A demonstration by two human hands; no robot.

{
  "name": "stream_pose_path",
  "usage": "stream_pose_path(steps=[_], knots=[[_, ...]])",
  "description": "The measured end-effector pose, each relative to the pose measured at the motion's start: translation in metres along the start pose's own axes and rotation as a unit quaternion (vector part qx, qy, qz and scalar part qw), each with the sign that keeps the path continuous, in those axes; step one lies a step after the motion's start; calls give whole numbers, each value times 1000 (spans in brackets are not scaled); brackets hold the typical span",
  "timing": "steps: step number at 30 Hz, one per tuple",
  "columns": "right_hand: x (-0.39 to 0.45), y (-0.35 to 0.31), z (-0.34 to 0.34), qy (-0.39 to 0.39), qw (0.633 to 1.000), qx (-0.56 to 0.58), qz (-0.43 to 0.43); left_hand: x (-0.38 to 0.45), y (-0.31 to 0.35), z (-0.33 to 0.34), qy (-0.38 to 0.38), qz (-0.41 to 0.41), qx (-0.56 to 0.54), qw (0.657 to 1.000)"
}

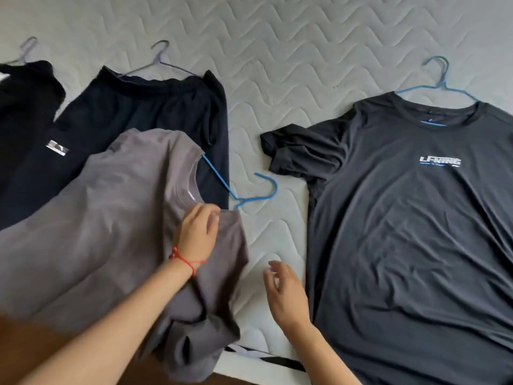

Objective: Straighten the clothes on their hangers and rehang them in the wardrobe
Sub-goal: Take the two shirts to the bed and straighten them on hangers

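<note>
Where the head view looks down, a quilted mattress [277, 51] fills the frame and carries four garments, each on its own hanger. Item one, lower left: a grey T-shirt [111, 218] lying at a slant, collar toward centre frame, with a blue hanger [222, 179] partly inside it; one arm of the hanger runs out of the neck opening and the hook lies on the mattress just right of the collar. Item two, behind it at upper centre-left: dark navy shorts [155, 107], waistband uppermost, on a pale wire hanger [163, 59]; the grey shirt overlaps their lower part. Item three, far upper left: a black garment [25, 112], cut off by the frame edge, with another pale hanger hook [27, 50] showing above it. Item four, right side: a dark grey T-shirt [416, 218] with white and blue chest lettering, laid flat, on a second blue hanger [440, 81] whose hook points to the top of the frame. Left hand [198, 232], red cord at the wrist, rests on the grey shirt at the collar, fingers curled into the fabric by the hanger's neck. Right hand [286, 290] hovers above bare mattress between the two shirts, fingers loose and spread, holding nothing.
</note>
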State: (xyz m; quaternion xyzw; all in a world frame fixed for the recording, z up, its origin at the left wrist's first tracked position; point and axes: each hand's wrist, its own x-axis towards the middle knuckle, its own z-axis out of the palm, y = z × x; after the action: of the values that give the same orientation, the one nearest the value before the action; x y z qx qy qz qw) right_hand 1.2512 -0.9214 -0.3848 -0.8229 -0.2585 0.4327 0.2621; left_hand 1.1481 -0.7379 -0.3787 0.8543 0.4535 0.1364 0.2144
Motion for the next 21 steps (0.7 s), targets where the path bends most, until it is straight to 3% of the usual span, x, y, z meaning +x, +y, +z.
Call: stream_pose_path(steps=[3,6,10,14,21], knots=[[22,-26,19,12,997,31,74,56,-23,-10,-21,32,67,997],[35,-39,34,-25,987,54,146,108,-36,-11,-76,58,147,985],[32,-43,53,-81,987,-2,138,159,-41,-11,-137,50,228,963],[24,-38,59,-66,988,-27,137,177,-51,-10,-198,58,314,927],[34,-53,60,12,995,43,88,178,-72,-19,-173,184,408,877]])
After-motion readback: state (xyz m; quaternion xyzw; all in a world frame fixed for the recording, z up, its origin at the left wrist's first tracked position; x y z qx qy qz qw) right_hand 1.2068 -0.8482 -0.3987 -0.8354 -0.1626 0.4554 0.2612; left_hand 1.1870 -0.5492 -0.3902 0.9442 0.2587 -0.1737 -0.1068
